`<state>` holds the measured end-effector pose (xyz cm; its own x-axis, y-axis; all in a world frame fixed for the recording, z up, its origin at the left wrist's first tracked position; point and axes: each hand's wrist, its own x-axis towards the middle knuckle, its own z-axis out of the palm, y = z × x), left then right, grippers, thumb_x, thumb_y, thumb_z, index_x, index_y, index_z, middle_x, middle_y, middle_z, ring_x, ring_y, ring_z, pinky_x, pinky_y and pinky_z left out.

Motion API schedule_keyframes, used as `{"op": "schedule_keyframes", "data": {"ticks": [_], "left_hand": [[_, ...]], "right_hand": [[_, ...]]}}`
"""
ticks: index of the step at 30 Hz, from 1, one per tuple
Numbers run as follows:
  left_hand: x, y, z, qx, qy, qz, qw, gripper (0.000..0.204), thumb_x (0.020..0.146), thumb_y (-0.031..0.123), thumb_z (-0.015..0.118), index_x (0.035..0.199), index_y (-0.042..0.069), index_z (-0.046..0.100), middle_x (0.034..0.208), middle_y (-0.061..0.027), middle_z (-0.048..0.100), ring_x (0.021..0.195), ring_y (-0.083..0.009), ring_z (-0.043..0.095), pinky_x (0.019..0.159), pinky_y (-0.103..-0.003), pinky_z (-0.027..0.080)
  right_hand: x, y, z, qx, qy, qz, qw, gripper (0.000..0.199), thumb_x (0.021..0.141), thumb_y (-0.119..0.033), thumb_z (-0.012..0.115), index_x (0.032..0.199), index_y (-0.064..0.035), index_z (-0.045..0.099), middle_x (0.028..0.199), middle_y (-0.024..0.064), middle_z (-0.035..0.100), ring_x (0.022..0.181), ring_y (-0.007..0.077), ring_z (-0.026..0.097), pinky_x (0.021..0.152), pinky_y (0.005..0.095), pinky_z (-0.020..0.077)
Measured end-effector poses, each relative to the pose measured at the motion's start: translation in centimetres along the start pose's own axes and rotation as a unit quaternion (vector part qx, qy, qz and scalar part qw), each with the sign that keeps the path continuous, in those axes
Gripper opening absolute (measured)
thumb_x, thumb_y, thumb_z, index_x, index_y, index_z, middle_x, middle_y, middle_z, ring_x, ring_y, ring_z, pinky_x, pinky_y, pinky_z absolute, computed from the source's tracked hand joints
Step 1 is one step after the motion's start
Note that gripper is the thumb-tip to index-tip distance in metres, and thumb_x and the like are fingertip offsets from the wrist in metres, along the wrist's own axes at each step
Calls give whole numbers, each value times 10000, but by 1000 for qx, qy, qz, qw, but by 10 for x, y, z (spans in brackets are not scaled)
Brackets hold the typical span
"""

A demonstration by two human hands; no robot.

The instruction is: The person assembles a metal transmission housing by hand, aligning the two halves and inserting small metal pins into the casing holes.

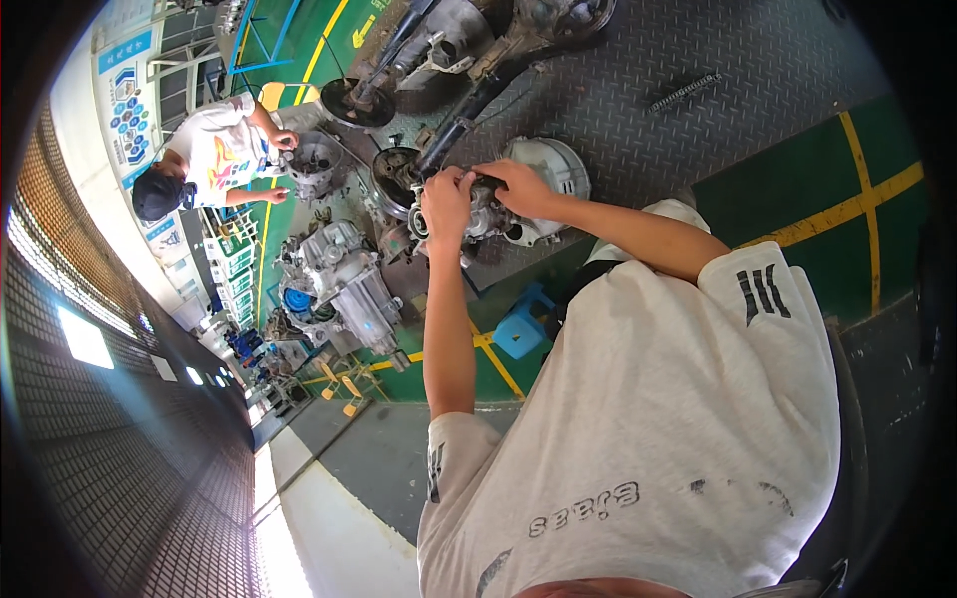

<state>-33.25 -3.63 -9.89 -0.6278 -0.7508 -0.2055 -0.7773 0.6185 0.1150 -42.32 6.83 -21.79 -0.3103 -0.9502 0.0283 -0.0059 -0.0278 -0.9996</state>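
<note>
While both hands (446,206) touch casting (484,215) | dark shaft (445,143) beyond | blue stool (519,325) near

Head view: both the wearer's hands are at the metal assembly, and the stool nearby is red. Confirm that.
The stool is blue, not red, as the head view shows; the left hand and right hand are indeed at the metal assembly.

My left hand (448,204) and right hand (520,189) partly cover the metal housing (486,215); the detail between them is too small to tell.
</note>
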Motion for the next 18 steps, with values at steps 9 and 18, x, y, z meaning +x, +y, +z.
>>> {"op": "schedule_keyframes", "data": {"ticks": [9, 18], "left_hand": [[-7, -4, 5, 26, 8, 23, 999, 294, 903, 284, 703, 1083, 52, 725, 942, -157, 738, 884, -343, 700, 782, -450, 524], [-12, 2, 5, 34, 46, 39, 998, 245, 902, 275, 683, 997, 55, 732, 928, -169, 717, 896, -377, 672, 809, -465, 504]], "right_hand": [[-3, 9, -1, -75, 15, -51, 996, 650, 771, 73, 533, 1399, -90, 561, 1477, 165, 493, 1353, 385, 434, 1094, 429, 405], [-8, -16, -3, -95, 81, -70, 990, 667, 744, 86, 540, 1396, -56, 533, 1423, 185, 528, 1297, 401, 471, 1076, 445, 415]]}}
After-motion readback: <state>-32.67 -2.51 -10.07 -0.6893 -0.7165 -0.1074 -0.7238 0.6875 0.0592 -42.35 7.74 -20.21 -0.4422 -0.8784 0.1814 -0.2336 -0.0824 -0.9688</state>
